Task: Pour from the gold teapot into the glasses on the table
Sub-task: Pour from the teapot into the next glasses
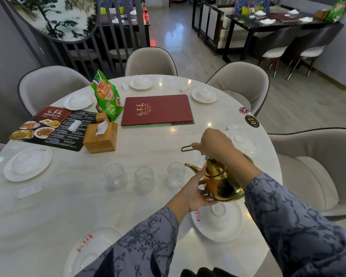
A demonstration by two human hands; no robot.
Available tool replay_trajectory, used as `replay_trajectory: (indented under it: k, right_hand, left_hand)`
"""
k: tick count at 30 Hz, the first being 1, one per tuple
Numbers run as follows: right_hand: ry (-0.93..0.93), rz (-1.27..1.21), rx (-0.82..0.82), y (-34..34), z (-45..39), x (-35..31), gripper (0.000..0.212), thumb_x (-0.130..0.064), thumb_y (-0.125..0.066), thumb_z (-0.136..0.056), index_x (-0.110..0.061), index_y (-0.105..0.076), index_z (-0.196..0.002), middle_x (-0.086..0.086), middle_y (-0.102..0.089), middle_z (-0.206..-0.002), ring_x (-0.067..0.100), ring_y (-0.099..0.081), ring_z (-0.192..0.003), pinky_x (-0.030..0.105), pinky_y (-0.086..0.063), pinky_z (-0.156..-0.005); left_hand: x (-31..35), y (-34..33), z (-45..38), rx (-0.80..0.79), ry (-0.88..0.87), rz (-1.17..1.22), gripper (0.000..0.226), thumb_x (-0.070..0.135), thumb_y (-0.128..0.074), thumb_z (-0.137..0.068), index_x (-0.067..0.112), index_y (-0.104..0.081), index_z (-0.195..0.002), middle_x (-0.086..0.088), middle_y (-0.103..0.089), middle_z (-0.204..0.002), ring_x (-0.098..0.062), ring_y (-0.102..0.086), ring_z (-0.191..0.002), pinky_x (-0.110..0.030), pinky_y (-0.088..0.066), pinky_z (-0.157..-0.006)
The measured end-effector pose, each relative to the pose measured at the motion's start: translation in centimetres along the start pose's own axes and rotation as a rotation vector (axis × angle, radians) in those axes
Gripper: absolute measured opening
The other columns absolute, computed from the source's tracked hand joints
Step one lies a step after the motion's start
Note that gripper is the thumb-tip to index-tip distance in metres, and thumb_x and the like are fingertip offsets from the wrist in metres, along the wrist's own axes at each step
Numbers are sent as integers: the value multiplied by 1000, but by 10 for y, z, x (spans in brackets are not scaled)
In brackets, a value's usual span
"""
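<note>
The gold teapot [222,181] hangs above the round white table [72,200], its spout pointing left at the rim of the right glass [175,174]. My right hand [216,144] grips the pot's wire handle from above. My left hand [196,191] cups the pot's belly from below and the left, fingers spread against the metal. Three clear glasses stand in a row: the left glass [115,175], the middle glass [144,179] and the right one. I cannot tell whether liquid is in them. No stream shows at the spout.
White plates with upturned bowls ring the table, one [218,222] right under the teapot. A wooden tissue box [100,136], a red menu book [157,109], a green snack bag [107,96] and a picture menu [48,126] lie beyond the glasses. Grey chairs surround the table.
</note>
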State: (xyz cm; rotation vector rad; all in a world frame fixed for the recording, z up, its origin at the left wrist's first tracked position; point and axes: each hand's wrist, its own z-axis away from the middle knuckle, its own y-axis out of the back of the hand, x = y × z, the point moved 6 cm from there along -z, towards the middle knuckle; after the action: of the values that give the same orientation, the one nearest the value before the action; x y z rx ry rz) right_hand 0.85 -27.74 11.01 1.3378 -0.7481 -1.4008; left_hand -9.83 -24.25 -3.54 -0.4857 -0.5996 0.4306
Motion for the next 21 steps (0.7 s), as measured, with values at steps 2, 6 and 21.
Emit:
replay_trajectory:
  k: [2, 6, 21]
  right_hand:
    - [-20, -34, 12, -1, 1, 4, 38, -38, -64, -88, -4, -69, -71, -1, -59, -53, 16, -56, -48, 27, -45, -54]
    - [-44, -102, 31, -3, 5, 12, 43, -40, -65, -88, 0, -74, -73, -2, -56, -47, 15, -52, -45, 28, -45, -54]
    - [-13, -219, 116, -1, 29, 15, 50, -43, -63, -91, -3, -70, -61, 5, -60, -53, 13, -44, -41, 23, -35, -46]
  left_hand:
    - [0, 3, -1, 6, -10, -18, 72, 57, -73, -76, 17, -46, -130, -23, -50, -133, -42, -56, -119, -55, -51, -98]
    - [1, 7, -2, 26, -21, -46, 83, 57, -78, -70, 17, -45, -134, -24, -48, -137, -43, -54, -121, -56, -51, -97]
    - [7, 14, 18, 115, -86, -147, 57, 56, -70, -79, 25, -49, -122, -14, -50, -138, -37, -52, -123, -52, -52, -98]
